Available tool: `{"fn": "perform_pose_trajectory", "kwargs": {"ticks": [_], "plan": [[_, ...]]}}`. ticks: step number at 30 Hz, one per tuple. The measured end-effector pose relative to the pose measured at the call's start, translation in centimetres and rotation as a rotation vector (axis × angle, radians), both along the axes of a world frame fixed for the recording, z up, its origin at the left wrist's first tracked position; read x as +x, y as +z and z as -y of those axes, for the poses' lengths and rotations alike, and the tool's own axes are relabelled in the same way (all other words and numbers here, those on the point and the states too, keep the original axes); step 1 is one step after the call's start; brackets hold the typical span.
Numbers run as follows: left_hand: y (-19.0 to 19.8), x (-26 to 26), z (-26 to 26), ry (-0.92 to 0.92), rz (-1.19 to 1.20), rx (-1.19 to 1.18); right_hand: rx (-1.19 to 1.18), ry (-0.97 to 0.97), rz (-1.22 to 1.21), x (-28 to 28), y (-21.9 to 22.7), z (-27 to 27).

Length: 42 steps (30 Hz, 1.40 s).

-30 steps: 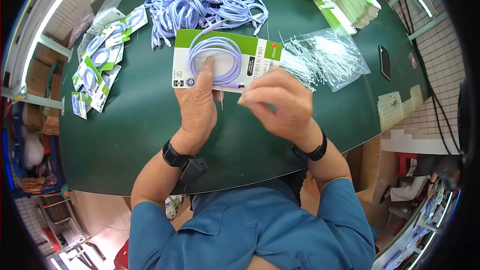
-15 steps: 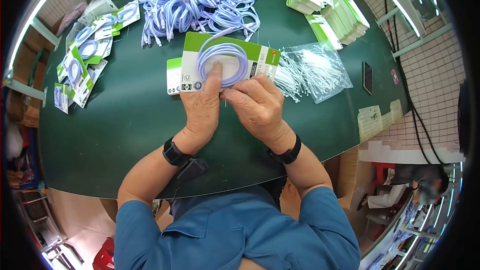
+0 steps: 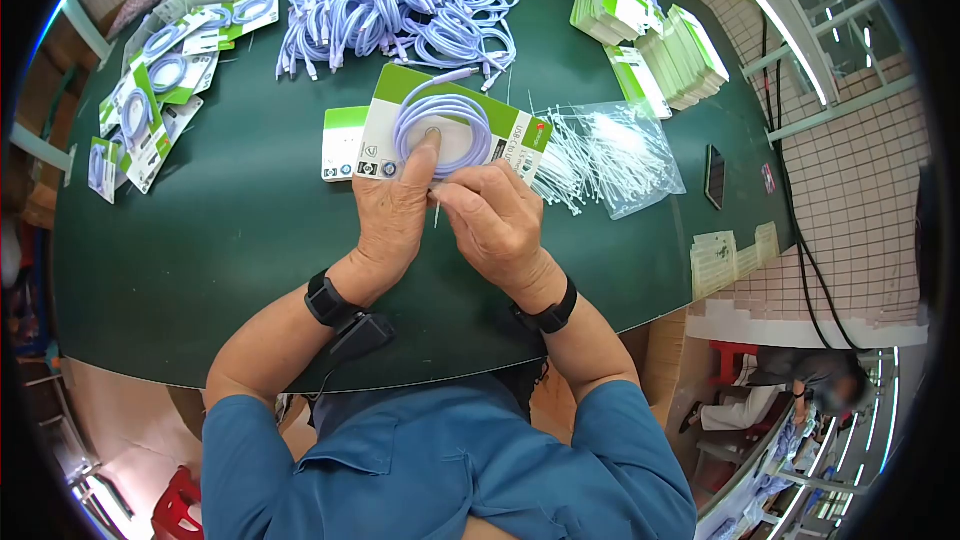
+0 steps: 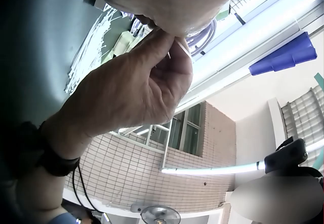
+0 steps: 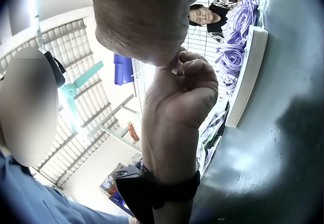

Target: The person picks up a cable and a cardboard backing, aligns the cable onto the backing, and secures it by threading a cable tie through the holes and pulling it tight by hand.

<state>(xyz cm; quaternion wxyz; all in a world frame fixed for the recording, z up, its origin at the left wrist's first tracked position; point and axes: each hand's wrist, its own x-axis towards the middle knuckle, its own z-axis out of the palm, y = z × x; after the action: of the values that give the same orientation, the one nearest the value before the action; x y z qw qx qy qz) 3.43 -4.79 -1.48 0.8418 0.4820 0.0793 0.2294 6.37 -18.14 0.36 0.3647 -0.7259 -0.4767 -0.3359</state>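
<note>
In the head view my left hand grips a green and white packaging card at its lower edge, thumb over the front. A coiled lilac USB cable lies against the card, its loops around the thumb tip. My right hand meets the left at the card's bottom edge, thumb and fingertips pinched together. Between the hands a thin white cable tie pokes downward. Both wrist views show the hands pressed close together, with the fingertips partly hidden.
Behind the card lies a stack of cards. Loose lilac cables are heaped at the back. Carded cables lie left; right are a bag of white ties, stacked cards and a phone.
My right hand has come left and down from beside the card to its lower edge, meeting the left hand. The card has tilted clockwise, and the stack behind it has come into sight.
</note>
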Motion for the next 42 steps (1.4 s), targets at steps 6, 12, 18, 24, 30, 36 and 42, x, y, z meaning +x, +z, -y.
{"fn": "perform_pose_trajectory", "kwargs": {"ticks": [6,12,18,24,30,36,42], "plan": [[0.9,-0.4,-0.1,-0.009,-0.036,0.010,-0.036,-0.075,-0.067,0.0,0.9,-0.3],[1.7,-0.7,0.1,-0.057,-0.029,-0.063,-0.043,-0.080,-0.074,0.2,0.8,0.0],[1.0,-0.8,-0.7,-0.111,-0.034,0.040,-0.070,-0.170,-0.124,-1.0,0.9,0.1],[0.3,-0.8,-0.9,-0.151,-0.033,0.088,-0.033,-0.212,-0.159,-1.1,0.3,0.1],[2.0,0.2,-0.6,-0.156,0.181,0.128,0.077,-0.124,-0.074,-1.3,0.4,0.1],[2.4,0.2,-1.4,-0.272,0.181,0.212,0.128,-0.073,-0.024,-1.0,-0.2,0.0],[2.7,0.0,-1.1,-0.290,0.202,0.165,0.134,-0.049,-0.030,-1.4,0.1,-0.1]]}}
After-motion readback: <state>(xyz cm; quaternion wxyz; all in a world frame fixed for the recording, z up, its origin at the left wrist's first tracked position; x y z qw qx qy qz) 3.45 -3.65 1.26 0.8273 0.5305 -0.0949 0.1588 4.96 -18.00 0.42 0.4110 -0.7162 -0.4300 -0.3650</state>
